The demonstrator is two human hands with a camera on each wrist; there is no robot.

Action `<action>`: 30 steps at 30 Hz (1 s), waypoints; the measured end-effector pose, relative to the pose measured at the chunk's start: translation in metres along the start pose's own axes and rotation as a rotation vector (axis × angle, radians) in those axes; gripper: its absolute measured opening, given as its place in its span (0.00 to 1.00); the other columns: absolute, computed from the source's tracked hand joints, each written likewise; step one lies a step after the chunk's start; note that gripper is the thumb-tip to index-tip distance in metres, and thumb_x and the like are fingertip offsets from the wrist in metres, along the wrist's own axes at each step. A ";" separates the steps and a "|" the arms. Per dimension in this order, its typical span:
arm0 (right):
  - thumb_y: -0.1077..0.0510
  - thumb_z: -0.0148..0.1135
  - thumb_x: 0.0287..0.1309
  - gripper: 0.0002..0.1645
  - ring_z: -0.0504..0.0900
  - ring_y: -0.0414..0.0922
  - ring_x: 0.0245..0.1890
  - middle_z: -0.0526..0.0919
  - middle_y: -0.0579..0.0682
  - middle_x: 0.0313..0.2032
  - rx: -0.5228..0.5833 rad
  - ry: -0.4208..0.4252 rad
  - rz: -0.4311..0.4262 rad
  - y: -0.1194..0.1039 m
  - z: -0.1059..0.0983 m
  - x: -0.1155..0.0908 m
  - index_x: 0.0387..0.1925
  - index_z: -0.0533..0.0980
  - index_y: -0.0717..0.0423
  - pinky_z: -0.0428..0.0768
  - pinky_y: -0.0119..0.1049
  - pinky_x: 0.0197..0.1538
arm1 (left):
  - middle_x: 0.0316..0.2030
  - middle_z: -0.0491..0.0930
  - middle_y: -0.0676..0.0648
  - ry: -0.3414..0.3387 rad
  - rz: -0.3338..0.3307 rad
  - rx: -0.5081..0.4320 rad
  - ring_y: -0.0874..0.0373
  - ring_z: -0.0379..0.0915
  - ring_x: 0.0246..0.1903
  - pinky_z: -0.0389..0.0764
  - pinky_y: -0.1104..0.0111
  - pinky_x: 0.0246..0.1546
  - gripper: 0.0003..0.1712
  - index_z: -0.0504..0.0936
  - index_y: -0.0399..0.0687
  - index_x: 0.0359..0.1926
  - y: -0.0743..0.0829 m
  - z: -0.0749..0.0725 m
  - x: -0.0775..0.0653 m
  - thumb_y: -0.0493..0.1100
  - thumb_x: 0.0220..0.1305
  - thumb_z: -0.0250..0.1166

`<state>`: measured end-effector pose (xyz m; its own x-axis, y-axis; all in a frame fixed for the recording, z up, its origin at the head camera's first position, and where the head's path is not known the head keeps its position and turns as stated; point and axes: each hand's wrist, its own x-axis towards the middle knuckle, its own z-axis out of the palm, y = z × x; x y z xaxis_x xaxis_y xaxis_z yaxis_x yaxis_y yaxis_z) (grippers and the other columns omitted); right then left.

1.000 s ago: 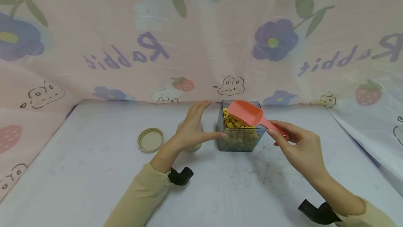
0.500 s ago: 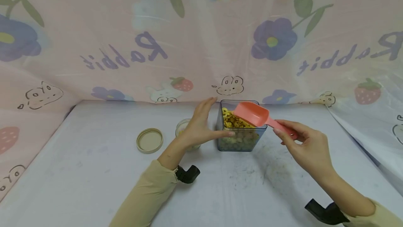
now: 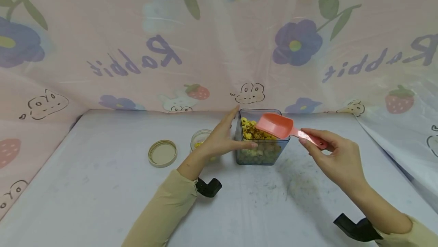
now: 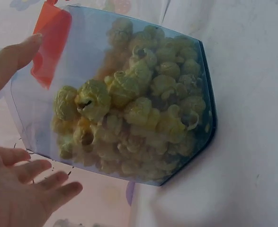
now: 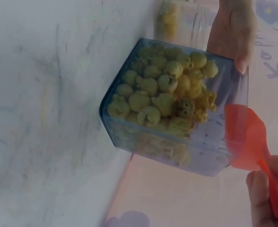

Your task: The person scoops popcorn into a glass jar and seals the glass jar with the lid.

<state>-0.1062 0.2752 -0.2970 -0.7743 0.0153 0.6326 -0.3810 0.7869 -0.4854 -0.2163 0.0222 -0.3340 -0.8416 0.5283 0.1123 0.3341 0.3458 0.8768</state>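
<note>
A clear bluish square container (image 3: 281, 148), part filled with yellow popcorn (image 3: 249, 128), stands upright on the table. My right hand (image 3: 338, 157) pinches the handle of a pink scoop (image 3: 275, 126), its bowl tilted in at the container's mouth, above the popcorn. In the right wrist view the scoop's bowl (image 5: 245, 135) shows through the upper wall. Around the container's left side my left hand (image 3: 222, 140) is spread, thumb across the front near the rim and the straight fingers along the left side. The left wrist view shows these fingers (image 4: 65, 191) extended beside the wall.
Partly hidden behind the left hand is a glass jar (image 3: 198, 137) with some yellow pieces in it. A round beige lid (image 3: 162, 153) lies left of the jar. A printed pink curtain (image 3: 219, 49) hangs along the table's back edge.
My left hand has shifted right, from over the jar to the container's side, uncovering part of the jar. The scoop and right hand have moved slightly right, its bowl now lower at the container's mouth.
</note>
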 end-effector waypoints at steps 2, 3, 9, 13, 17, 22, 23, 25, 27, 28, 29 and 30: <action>0.68 0.73 0.44 0.19 0.71 0.24 0.27 0.78 0.26 0.31 -0.017 0.004 -0.022 -0.001 -0.002 0.001 0.42 0.84 0.59 0.70 0.12 0.32 | 0.75 0.43 0.52 -0.030 0.009 -0.034 0.53 0.44 0.73 0.55 0.52 0.70 0.67 0.38 0.57 0.76 -0.001 0.000 0.001 0.52 0.47 0.77; 0.68 0.73 0.43 0.19 0.71 0.23 0.27 0.79 0.28 0.31 -0.023 0.005 -0.033 -0.001 -0.003 0.002 0.42 0.84 0.59 0.70 0.13 0.32 | 0.76 0.43 0.51 -0.044 0.018 -0.051 0.54 0.45 0.73 0.56 0.52 0.70 0.67 0.37 0.56 0.76 -0.001 0.000 0.002 0.51 0.48 0.77; 0.69 0.73 0.40 0.19 0.68 0.22 0.26 0.84 0.50 0.26 -0.083 -0.002 -0.117 -0.003 -0.008 0.008 0.40 0.84 0.60 0.64 0.19 0.27 | 0.75 0.43 0.47 -0.074 0.045 -0.111 0.55 0.46 0.72 0.59 0.53 0.69 0.66 0.36 0.57 0.76 -0.004 0.001 0.003 0.47 0.50 0.76; 0.68 0.73 0.39 0.18 0.66 0.25 0.25 0.84 0.51 0.24 -0.138 -0.029 -0.160 -0.005 -0.011 0.014 0.38 0.84 0.61 0.63 0.22 0.24 | 0.75 0.45 0.50 -0.076 0.040 -0.138 0.56 0.47 0.72 0.63 0.56 0.67 0.65 0.37 0.59 0.76 -0.004 0.002 0.004 0.45 0.50 0.76; 0.67 0.73 0.40 0.15 0.68 0.27 0.25 0.84 0.50 0.24 -0.166 -0.077 -0.185 -0.006 -0.013 0.022 0.36 0.84 0.60 0.64 0.21 0.24 | 0.75 0.45 0.52 -0.082 0.031 -0.163 0.56 0.46 0.72 0.67 0.57 0.65 0.65 0.37 0.59 0.76 -0.004 0.002 0.004 0.45 0.50 0.76; 0.67 0.74 0.41 0.14 0.67 0.31 0.21 0.83 0.48 0.22 -0.201 -0.139 -0.204 -0.008 -0.016 0.032 0.36 0.85 0.60 0.62 0.22 0.21 | 0.75 0.45 0.50 -0.086 0.026 -0.179 0.54 0.46 0.72 0.69 0.56 0.64 0.65 0.38 0.58 0.76 -0.003 0.001 0.004 0.44 0.50 0.76; 0.67 0.74 0.41 0.14 0.66 0.31 0.20 0.83 0.48 0.23 -0.212 -0.148 -0.206 -0.008 -0.016 0.034 0.36 0.85 0.61 0.62 0.23 0.21 | 0.75 0.45 0.49 -0.087 0.025 -0.183 0.54 0.46 0.72 0.69 0.56 0.63 0.65 0.38 0.58 0.76 -0.003 0.000 0.003 0.43 0.50 0.76; 0.66 0.75 0.41 0.15 0.68 0.32 0.20 0.84 0.49 0.24 -0.235 -0.167 -0.207 -0.009 -0.017 0.038 0.36 0.85 0.60 0.63 0.24 0.21 | 0.75 0.45 0.51 -0.088 0.024 -0.188 0.55 0.46 0.72 0.69 0.56 0.63 0.65 0.38 0.58 0.76 -0.003 0.000 0.003 0.43 0.50 0.76; 0.66 0.75 0.42 0.15 0.70 0.35 0.20 0.85 0.52 0.26 -0.251 -0.183 -0.203 -0.010 -0.017 0.040 0.37 0.85 0.61 0.65 0.25 0.22 | 0.75 0.45 0.52 -0.089 0.022 -0.189 0.56 0.46 0.72 0.70 0.56 0.63 0.64 0.39 0.59 0.76 -0.003 0.000 0.004 0.43 0.50 0.76; 0.65 0.75 0.42 0.15 0.71 0.36 0.21 0.86 0.52 0.27 -0.262 -0.190 -0.200 -0.010 -0.016 0.041 0.37 0.85 0.61 0.66 0.26 0.22 | 0.74 0.45 0.52 -0.089 0.022 -0.190 0.56 0.46 0.72 0.70 0.56 0.63 0.64 0.39 0.59 0.76 -0.003 0.000 0.004 0.43 0.50 0.76; 0.65 0.75 0.43 0.15 0.71 0.37 0.21 0.86 0.53 0.27 -0.267 -0.197 -0.193 -0.011 -0.016 0.042 0.37 0.85 0.62 0.67 0.27 0.22 | 0.74 0.45 0.53 -0.088 0.022 -0.191 0.56 0.46 0.72 0.70 0.56 0.63 0.64 0.39 0.59 0.76 -0.003 0.000 0.004 0.43 0.50 0.76; 0.64 0.75 0.43 0.15 0.72 0.38 0.21 0.85 0.53 0.27 -0.271 -0.203 -0.188 -0.011 -0.016 0.043 0.37 0.85 0.62 0.68 0.29 0.22 | 0.74 0.45 0.53 -0.088 0.021 -0.193 0.56 0.46 0.72 0.70 0.57 0.63 0.64 0.39 0.60 0.76 -0.003 0.001 0.004 0.43 0.50 0.76</action>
<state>-0.1269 0.2767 -0.2547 -0.7982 -0.2458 0.5500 -0.3995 0.8993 -0.1778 -0.2206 0.0238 -0.3368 -0.7921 0.6026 0.0976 0.2568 0.1838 0.9488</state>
